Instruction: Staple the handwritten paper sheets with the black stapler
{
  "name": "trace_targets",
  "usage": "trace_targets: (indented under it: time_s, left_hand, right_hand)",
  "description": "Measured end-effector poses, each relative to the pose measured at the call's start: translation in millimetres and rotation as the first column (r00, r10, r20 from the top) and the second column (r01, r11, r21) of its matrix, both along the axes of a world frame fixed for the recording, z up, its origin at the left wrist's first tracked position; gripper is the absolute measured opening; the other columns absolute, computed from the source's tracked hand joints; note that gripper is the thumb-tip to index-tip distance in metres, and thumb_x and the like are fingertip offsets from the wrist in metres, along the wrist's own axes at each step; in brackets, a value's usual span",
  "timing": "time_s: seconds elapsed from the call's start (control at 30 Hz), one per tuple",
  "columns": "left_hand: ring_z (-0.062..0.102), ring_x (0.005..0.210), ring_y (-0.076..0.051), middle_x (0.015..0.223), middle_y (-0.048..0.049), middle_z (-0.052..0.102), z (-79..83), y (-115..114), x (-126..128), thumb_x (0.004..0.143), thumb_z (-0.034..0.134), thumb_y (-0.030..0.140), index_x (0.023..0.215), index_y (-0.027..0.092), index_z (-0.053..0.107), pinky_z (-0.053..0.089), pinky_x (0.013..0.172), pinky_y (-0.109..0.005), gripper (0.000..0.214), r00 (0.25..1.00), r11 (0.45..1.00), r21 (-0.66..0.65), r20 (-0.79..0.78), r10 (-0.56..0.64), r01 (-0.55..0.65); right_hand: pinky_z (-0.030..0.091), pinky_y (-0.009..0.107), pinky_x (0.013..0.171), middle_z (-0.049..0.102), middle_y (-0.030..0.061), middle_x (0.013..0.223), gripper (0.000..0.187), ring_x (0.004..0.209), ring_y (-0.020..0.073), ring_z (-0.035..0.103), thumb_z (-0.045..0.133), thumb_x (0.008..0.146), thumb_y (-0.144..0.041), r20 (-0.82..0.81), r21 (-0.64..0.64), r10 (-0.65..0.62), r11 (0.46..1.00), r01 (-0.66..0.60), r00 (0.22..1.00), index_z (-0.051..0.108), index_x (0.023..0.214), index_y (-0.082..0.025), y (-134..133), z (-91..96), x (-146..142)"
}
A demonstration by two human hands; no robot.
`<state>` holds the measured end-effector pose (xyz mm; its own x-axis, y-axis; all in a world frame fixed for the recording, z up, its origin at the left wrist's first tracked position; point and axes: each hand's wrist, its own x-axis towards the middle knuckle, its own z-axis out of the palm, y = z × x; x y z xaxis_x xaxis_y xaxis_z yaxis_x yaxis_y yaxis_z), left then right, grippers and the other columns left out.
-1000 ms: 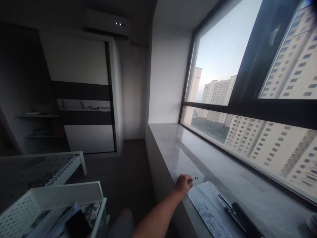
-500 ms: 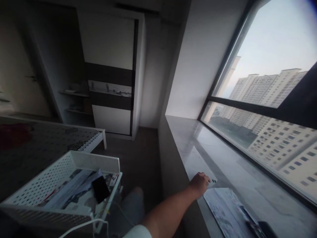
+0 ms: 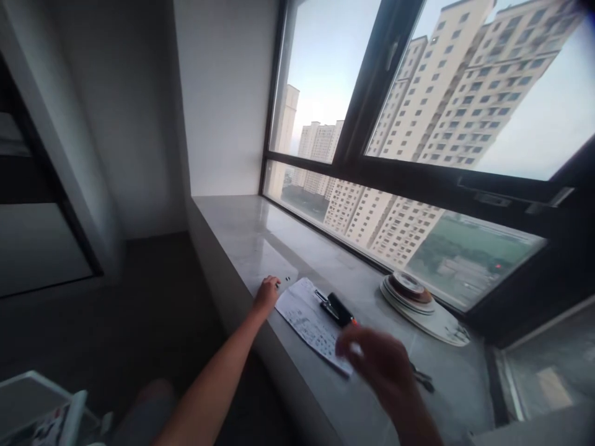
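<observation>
My left hand (image 3: 266,293) rests on the grey stone windowsill (image 3: 235,214), its fingers drawn together. A tiny dark thing shows at the fingertips, too small to name. Close beside them lie small black pieces (image 3: 287,279). Just right of that hand is a printed sheet of paper (image 3: 307,316), slightly curled. My right hand (image 3: 376,359) hovers over the sheet's near right end, smeared by motion, so its fingers are unclear. Beyond it lie a black case-like object (image 3: 341,309) and a slim metal-and-black tool (image 3: 326,303).
A stack of plates (image 3: 409,294) sits on a larger oval board by the window (image 3: 320,80). Dark metal utensils (image 3: 422,376) lie right of my right hand. At lower left is a white basket (image 3: 39,387); a white wardrobe (image 3: 41,241) stands behind.
My view has swung right, bringing the plates and more window into sight. My right hand has come into view over the sill. My left hand stays by the small black pieces.
</observation>
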<state>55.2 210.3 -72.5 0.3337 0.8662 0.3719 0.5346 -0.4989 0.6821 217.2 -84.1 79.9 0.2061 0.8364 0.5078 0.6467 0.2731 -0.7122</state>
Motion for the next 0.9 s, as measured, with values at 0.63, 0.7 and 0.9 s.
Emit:
trace_targets:
  time_s: [0.63, 0.7, 0.9]
  left_hand:
    - [0.062, 0.103, -0.019, 0.105, -0.0088, 0.071, -9.2, 6, 2, 0.084, 0.054, -0.004, 0.094, 0.016, 0.076, 0.047, 0.095, -0.033, 0.031, 0.998, 0.995, 0.092, -0.049, 0.033, -0.029]
    - [0.063, 0.102, -0.019, 0.103, -0.0086, 0.071, -9.0, 6, 2, 0.083, 0.054, -0.005, 0.094, 0.016, 0.075, 0.048, 0.094, -0.032, 0.032, 0.998, 0.995, 0.094, -0.047, 0.030, -0.025]
    - [0.063, 0.101, -0.020, 0.099, -0.0086, 0.071, -11.6, 7, 2, 0.082, 0.055, -0.005, 0.091, 0.016, 0.075, 0.048, 0.093, -0.033, 0.030, 0.999, 0.995, 0.093, -0.034, 0.040, -0.036]
  right_hand:
    - [0.041, 0.032, 0.076, 0.062, 0.0067, 0.093, 0.028, 0.096, 0.0252, 0.050, 0.046, 0.100, -0.040, 0.369, 0.197, -0.534, 0.845, 0.497, 0.761, 0.066, 0.090, -0.022, 134, -127.2, 64]
    - [0.040, 0.032, 0.075, 0.061, 0.0063, 0.093, 0.026, 0.096, 0.0252, 0.050, 0.046, 0.099, -0.038, 0.371, 0.187, -0.537, 0.842, 0.505, 0.757, 0.065, 0.091, -0.023, 135, -127.4, 65]
    - [0.039, 0.033, 0.076, 0.061, 0.0061, 0.093, 0.024, 0.096, 0.0252, 0.049, 0.047, 0.099, -0.036, 0.364, 0.185, -0.526, 0.850, 0.494, 0.769, 0.065, 0.091, -0.022, 135, -127.8, 65]
